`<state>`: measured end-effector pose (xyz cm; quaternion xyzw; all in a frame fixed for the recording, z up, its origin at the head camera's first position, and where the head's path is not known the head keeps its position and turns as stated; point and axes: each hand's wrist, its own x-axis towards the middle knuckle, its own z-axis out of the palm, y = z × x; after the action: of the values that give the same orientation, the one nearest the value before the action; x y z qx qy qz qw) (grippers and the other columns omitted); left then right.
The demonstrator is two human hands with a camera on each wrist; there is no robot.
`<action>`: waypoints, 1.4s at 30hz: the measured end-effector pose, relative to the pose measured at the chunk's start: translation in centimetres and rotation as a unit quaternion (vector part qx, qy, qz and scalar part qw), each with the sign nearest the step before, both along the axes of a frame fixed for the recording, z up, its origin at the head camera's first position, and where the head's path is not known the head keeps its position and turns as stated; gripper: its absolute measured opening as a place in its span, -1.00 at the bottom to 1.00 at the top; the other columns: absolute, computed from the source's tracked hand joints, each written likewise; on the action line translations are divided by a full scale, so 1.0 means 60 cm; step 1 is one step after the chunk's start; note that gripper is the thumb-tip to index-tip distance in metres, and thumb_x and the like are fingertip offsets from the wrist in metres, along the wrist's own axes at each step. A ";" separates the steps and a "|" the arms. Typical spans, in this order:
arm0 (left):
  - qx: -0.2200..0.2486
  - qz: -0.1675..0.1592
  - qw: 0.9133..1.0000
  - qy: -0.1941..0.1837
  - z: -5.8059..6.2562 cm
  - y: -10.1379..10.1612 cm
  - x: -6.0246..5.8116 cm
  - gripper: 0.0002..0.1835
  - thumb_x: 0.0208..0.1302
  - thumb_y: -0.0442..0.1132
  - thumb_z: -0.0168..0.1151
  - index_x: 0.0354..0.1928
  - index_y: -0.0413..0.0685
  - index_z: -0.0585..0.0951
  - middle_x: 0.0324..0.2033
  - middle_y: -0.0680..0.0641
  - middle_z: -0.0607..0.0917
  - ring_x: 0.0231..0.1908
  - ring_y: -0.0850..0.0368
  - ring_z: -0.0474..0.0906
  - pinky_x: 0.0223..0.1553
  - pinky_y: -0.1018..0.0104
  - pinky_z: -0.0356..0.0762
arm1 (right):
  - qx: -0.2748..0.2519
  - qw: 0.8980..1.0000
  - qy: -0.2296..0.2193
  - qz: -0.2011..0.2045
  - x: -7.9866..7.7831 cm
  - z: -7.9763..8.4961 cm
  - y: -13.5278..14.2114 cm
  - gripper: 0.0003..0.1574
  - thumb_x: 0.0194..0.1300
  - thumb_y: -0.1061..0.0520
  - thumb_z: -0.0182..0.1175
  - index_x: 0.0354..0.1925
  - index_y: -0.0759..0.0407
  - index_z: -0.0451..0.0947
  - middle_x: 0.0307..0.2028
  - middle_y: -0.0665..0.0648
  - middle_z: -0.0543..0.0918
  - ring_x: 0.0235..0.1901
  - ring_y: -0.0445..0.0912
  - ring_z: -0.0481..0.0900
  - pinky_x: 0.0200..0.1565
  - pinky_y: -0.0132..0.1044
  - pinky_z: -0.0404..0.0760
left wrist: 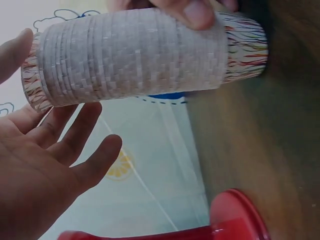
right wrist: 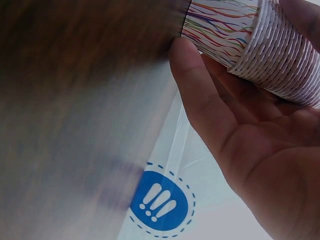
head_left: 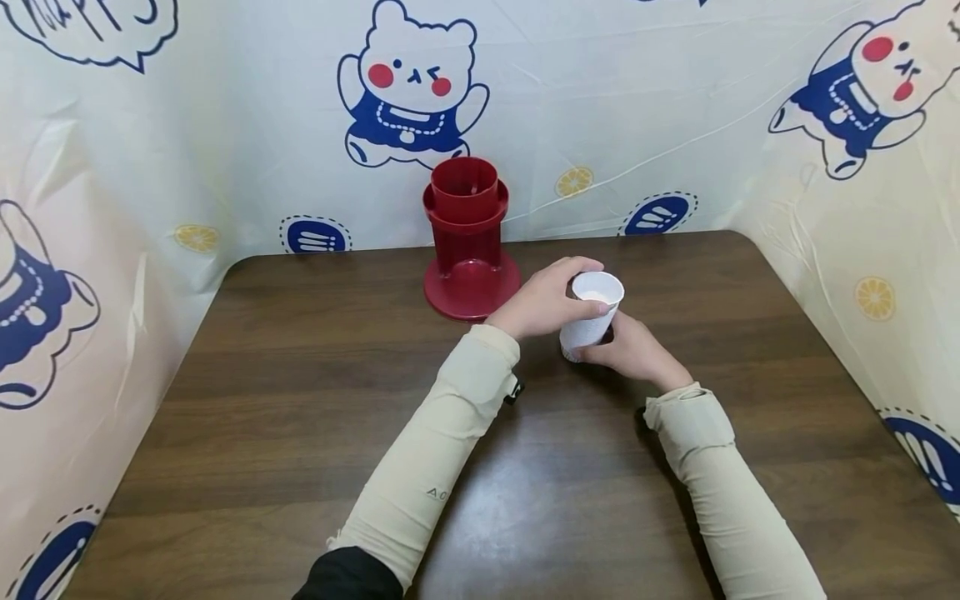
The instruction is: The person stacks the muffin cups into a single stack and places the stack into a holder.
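A stack of white paper cups (head_left: 588, 321) stands slightly tilted over the table's far half, the open mouth of its top cup facing up. Wavy coloured lines show on the bottom cup and on the top rim in the left wrist view. My left hand (head_left: 551, 298) holds the stack by its top rim, thumb on the near side and fingers reaching round behind. Lower down, my right hand (head_left: 637, 350) grips the stack near its base, its thumb in front. Part of the right hand's fingers is hidden behind the cups.
A red plastic holder (head_left: 468, 242) with a round base and an upright tube stands at the table's back edge, left of the cups. Behind the brown wooden table (head_left: 300, 417) hangs a printed white curtain (head_left: 262, 125), which also runs along both sides.
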<state>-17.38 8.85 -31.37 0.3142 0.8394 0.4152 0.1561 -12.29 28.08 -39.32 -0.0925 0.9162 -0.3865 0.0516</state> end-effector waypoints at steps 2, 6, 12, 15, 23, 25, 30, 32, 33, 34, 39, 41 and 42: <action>0.005 -0.005 1.000 -0.009 -0.008 -0.002 0.000 -0.30 0.29 -0.03 0.39 0.44 0.07 0.40 0.32 0.00 0.45 0.21 0.13 0.40 0.14 0.24 0.47 | -0.001 1.000 0.002 0.001 0.000 0.001 0.000 -0.12 0.14 0.01 0.50 0.28 0.32 0.33 0.04 0.33 0.60 -0.01 0.20 0.56 0.07 0.14 0.51; 0.023 -0.014 0.999 -0.023 -0.029 -0.004 0.001 -0.26 0.28 -0.05 0.41 0.46 0.11 0.35 0.28 -0.02 0.49 0.20 0.12 0.41 0.15 0.20 0.47 | 0.002 1.000 0.001 -0.002 0.001 0.001 0.002 -0.13 0.14 0.02 0.50 0.28 0.31 0.34 0.08 0.32 0.59 0.03 0.20 0.55 0.11 0.15 0.49; 0.018 -0.020 0.999 -0.020 -0.061 -0.004 0.000 -0.26 0.26 -0.08 0.44 0.43 0.02 0.35 0.20 -0.01 0.55 0.17 0.15 0.45 0.21 0.25 0.41 | 0.005 1.000 0.003 -0.009 0.003 0.000 0.007 -0.12 0.13 0.02 0.50 0.28 0.35 0.35 0.08 0.34 0.60 0.05 0.20 0.55 0.12 0.16 0.48; 0.025 -0.015 0.999 -0.025 -0.072 -0.003 0.000 -0.26 0.26 -0.08 0.45 0.41 0.00 0.35 0.19 -0.01 0.55 0.17 0.15 0.46 0.21 0.26 0.41 | 0.003 1.000 0.007 -0.007 0.002 0.001 0.007 -0.12 0.14 0.01 0.50 0.28 0.36 0.36 0.08 0.35 0.61 0.05 0.21 0.56 0.12 0.17 0.48; 0.023 -0.006 0.999 -0.037 -0.096 -0.006 0.004 -0.25 0.27 -0.08 0.44 0.43 0.00 0.32 0.20 -0.02 0.54 0.17 0.12 0.49 0.20 0.25 0.42 | -0.006 1.000 0.002 -0.011 0.002 -0.005 0.004 -0.15 0.10 0.03 0.51 0.24 0.33 0.39 0.04 0.31 0.63 -0.01 0.16 0.58 0.07 0.10 0.52; 0.022 -0.004 0.999 -0.039 -0.103 -0.007 0.004 -0.25 0.27 -0.09 0.45 0.42 -0.01 0.32 0.20 -0.04 0.54 0.17 0.11 0.50 0.20 0.25 0.43 | -0.009 1.000 -0.001 -0.012 0.002 -0.007 0.002 -0.16 0.10 0.04 0.50 0.23 0.35 0.40 0.03 0.32 0.64 -0.02 0.16 0.58 0.07 0.10 0.52; 0.014 -0.006 0.999 -0.049 -0.115 -0.011 0.003 -0.27 0.28 -0.08 0.44 0.41 -0.01 0.32 0.20 -0.05 0.54 0.17 0.10 0.50 0.20 0.24 0.43 | -0.011 1.000 -0.004 -0.016 0.003 -0.006 0.000 -0.20 0.11 0.06 0.50 0.19 0.40 0.41 -0.02 0.34 0.65 -0.03 0.17 0.58 0.07 0.11 0.51; 0.008 -0.007 0.999 -0.050 -0.119 -0.012 0.003 -0.28 0.28 -0.04 0.43 0.40 0.01 0.34 0.20 -0.03 0.54 0.17 0.11 0.50 0.21 0.23 0.43 | -0.017 1.000 -0.006 -0.009 0.002 -0.006 0.002 -0.18 0.12 0.07 0.50 0.21 0.40 0.38 0.00 0.34 0.64 -0.01 0.17 0.58 0.10 0.11 0.50; 0.006 -0.007 0.999 -0.050 -0.120 -0.013 0.003 -0.29 0.28 -0.03 0.42 0.40 0.02 0.34 0.20 -0.03 0.55 0.18 0.12 0.50 0.21 0.23 0.43 | -0.026 1.000 -0.007 0.001 0.002 -0.005 0.003 -0.16 0.14 0.08 0.50 0.24 0.41 0.36 0.03 0.35 0.62 0.01 0.17 0.56 0.12 0.12 0.49; 0.005 -0.007 0.999 -0.050 -0.122 -0.014 0.003 -0.29 0.28 -0.02 0.42 0.39 0.03 0.35 0.20 -0.02 0.55 0.17 0.12 0.50 0.20 0.23 0.43 | -0.035 0.999 -0.010 0.010 0.002 -0.005 0.005 -0.15 0.16 0.09 0.49 0.26 0.40 0.33 0.05 0.35 0.60 0.03 0.17 0.56 0.13 0.13 0.48; 0.012 0.004 0.999 -0.046 -0.125 -0.016 0.001 -0.30 0.26 0.00 0.45 0.36 0.04 0.39 0.17 0.00 0.57 0.15 0.11 0.53 0.16 0.23 0.47 | -0.093 0.994 -0.015 0.060 -0.002 0.003 0.017 -0.09 0.21 0.17 0.47 0.38 0.30 0.23 0.18 0.32 0.51 0.13 0.20 0.52 0.18 0.17 0.47; 0.021 0.008 0.999 -0.045 -0.124 -0.018 0.001 -0.31 0.25 -0.01 0.46 0.35 0.03 0.40 0.16 0.00 0.58 0.13 0.10 0.54 0.14 0.24 0.49 | -0.109 0.992 -0.012 0.063 -0.002 0.008 0.021 -0.10 0.23 0.19 0.46 0.41 0.25 0.23 0.21 0.30 0.49 0.15 0.21 0.53 0.18 0.16 0.49; 0.026 0.010 0.999 -0.045 -0.123 -0.020 0.001 -0.31 0.24 0.00 0.46 0.35 0.02 0.41 0.15 0.01 0.59 0.13 0.10 0.54 0.13 0.23 0.49 | -0.115 0.991 -0.009 0.061 -0.002 0.009 0.021 -0.11 0.24 0.19 0.45 0.41 0.24 0.24 0.23 0.30 0.49 0.16 0.21 0.53 0.18 0.15 0.50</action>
<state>-17.35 7.67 -38.77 0.2910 0.8235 0.4520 0.1812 -12.41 29.35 -38.79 -0.1504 0.8577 -0.4863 0.0722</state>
